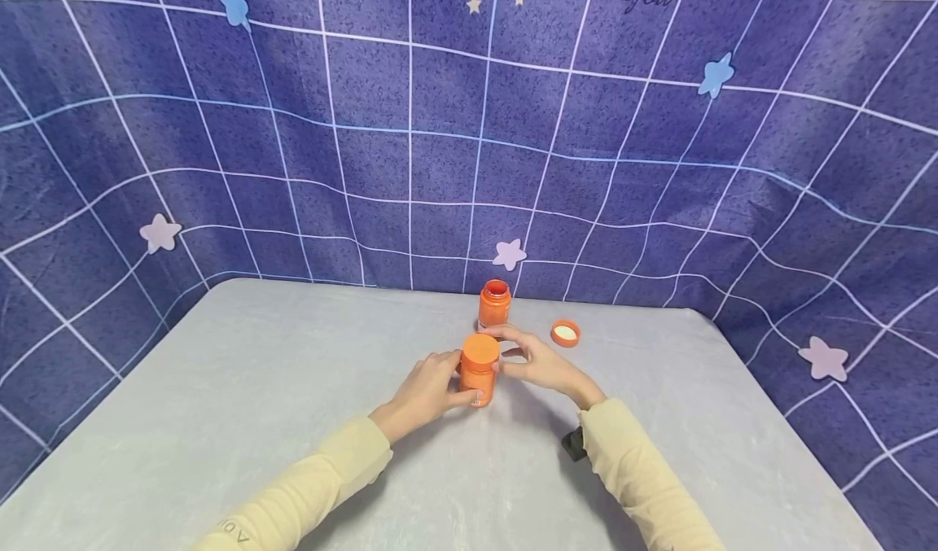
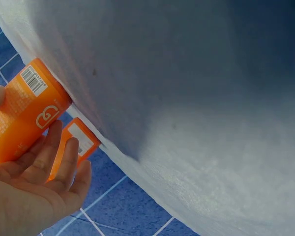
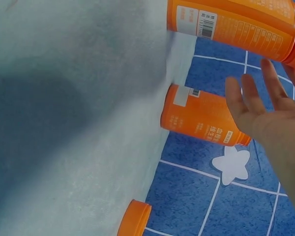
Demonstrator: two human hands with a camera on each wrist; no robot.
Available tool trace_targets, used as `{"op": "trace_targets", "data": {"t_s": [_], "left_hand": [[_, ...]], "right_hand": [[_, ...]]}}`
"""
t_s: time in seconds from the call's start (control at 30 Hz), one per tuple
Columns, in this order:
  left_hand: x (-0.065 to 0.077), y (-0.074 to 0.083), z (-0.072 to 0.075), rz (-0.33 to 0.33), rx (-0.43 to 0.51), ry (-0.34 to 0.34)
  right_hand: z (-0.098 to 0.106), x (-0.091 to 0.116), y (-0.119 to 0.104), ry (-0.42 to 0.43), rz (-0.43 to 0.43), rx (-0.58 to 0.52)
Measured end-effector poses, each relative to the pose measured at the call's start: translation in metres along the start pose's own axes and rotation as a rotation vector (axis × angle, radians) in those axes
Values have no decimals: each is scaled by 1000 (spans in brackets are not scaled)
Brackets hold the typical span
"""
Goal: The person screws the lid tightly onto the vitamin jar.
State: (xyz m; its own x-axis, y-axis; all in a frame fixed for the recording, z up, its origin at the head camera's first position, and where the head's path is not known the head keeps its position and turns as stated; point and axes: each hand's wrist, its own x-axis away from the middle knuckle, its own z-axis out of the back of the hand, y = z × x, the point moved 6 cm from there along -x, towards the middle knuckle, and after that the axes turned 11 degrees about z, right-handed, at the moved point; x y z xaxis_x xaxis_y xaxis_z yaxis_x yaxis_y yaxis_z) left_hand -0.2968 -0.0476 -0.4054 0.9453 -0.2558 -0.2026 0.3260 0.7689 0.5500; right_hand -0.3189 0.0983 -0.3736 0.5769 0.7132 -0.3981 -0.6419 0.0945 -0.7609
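Note:
An orange bottle (image 1: 478, 382) with a matching orange lid (image 1: 480, 349) stands upright on the table in the head view. My left hand (image 1: 427, 388) holds its body from the left, thumb on the front and fingers behind. From the right, my right hand (image 1: 544, 365) has its thumb and index finger at the lid's edge, the other fingers spread in the right wrist view. Just behind stands a second orange bottle (image 1: 494, 305), its mouth uncovered. Printed text and a barcode show on the near bottle (image 3: 236, 24) in the right wrist view.
A loose orange lid (image 1: 565, 334) lies upturned on the grey table (image 1: 293, 356), right of the uncovered bottle, its pale inside showing. Behind the table hangs a blue gridded curtain (image 1: 366, 168) with star shapes. A dark device (image 1: 575, 443) sits beneath the right sleeve.

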Motion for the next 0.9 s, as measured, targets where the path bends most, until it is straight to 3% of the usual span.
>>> {"op": "trace_targets", "data": {"t_s": [0.2, 0.4, 0.63, 0.9], "left_hand": [[0, 0, 0, -1, 2, 7], [0, 0, 0, -1, 15, 16], [1, 1, 2, -13, 1, 20], [0, 1, 1, -12, 0, 14]], "right_hand": [[-1, 1, -20, 61, -44, 11], [-3, 2, -26, 140, -66, 41], [-4, 3, -12, 155, -60, 61], [-1, 3, 9, 87, -47, 54]]}}
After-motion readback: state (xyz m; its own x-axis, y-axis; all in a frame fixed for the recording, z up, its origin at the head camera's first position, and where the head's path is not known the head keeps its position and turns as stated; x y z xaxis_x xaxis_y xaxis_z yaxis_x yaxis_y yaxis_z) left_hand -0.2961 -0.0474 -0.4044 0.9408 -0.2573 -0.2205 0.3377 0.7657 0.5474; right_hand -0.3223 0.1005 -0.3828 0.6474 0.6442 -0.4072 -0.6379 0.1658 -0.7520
